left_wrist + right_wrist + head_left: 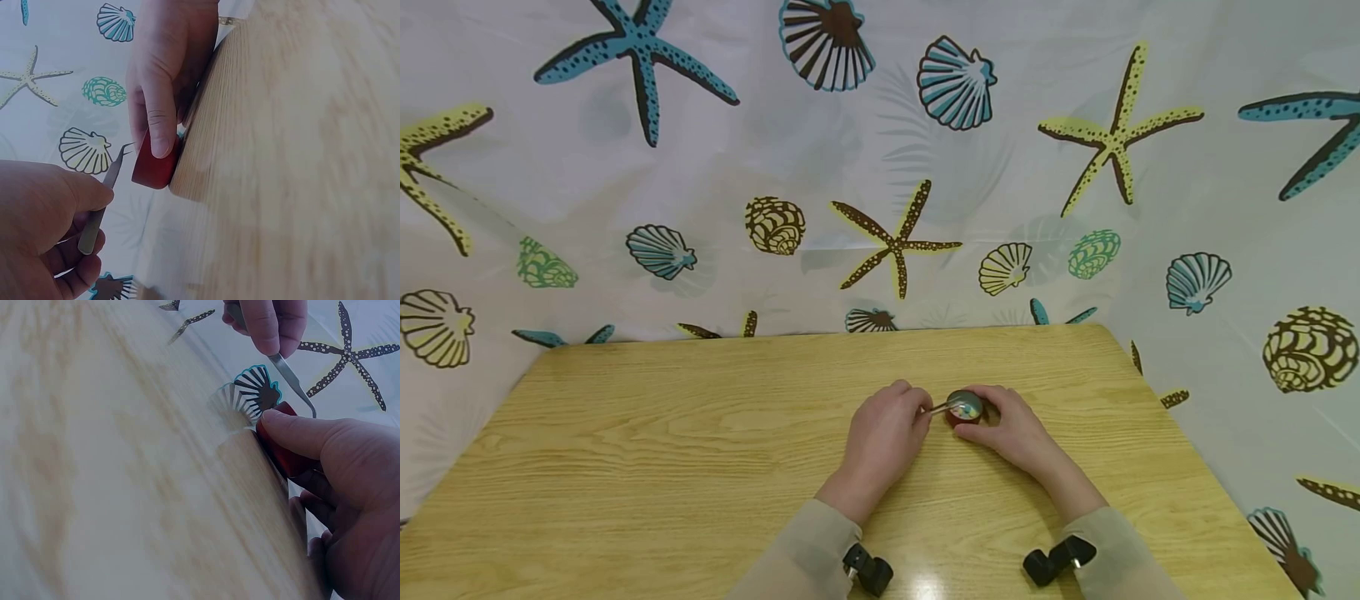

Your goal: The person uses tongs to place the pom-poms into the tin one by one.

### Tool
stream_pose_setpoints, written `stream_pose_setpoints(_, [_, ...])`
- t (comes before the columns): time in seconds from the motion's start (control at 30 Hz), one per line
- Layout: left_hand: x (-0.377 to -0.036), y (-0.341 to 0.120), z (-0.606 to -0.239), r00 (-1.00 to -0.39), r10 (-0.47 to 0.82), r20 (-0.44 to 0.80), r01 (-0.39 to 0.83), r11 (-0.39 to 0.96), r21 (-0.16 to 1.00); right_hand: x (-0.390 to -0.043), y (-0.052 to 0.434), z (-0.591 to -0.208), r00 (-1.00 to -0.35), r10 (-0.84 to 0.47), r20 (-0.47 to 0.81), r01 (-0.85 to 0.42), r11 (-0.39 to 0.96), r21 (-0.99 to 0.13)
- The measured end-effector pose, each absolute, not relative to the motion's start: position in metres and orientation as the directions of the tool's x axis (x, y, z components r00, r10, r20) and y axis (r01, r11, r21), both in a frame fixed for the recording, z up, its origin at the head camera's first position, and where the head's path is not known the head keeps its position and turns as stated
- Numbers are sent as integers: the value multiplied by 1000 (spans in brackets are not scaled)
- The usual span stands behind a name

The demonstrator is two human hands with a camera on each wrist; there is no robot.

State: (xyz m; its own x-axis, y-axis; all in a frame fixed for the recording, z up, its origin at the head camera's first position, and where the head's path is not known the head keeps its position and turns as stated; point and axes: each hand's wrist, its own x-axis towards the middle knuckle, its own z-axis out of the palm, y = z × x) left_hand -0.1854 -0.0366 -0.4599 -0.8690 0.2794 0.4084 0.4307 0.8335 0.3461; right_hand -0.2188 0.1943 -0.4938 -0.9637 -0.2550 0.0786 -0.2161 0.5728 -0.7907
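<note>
The light wooden table (662,467) has much free surface to the left of the small round red box (964,414); its far edge meets the white curtain with shells and starfish (880,167). The left hand (883,437) pinches thin curved metal tweezers (942,407) between thumb and fingers, the tip just above the box. The right hand (1015,429) grips the box sides with curled fingers. The box stands near the table middle; its top looks shiny and many-coloured.
</note>
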Motion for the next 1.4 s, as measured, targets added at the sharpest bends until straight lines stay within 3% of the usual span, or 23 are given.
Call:
stream_pose_setpoints(0.7, [-189, -56, -464, -894, 195, 403, 354, 859, 369, -218, 194, -495, -960, -264, 91, -232, 575, -784])
stream_pose_setpoints(1.4, [-214, -101, -477, -945, 84, 315, 227, 863, 452, -217, 195, -495, -963, -262, 71, -215, 579, -786])
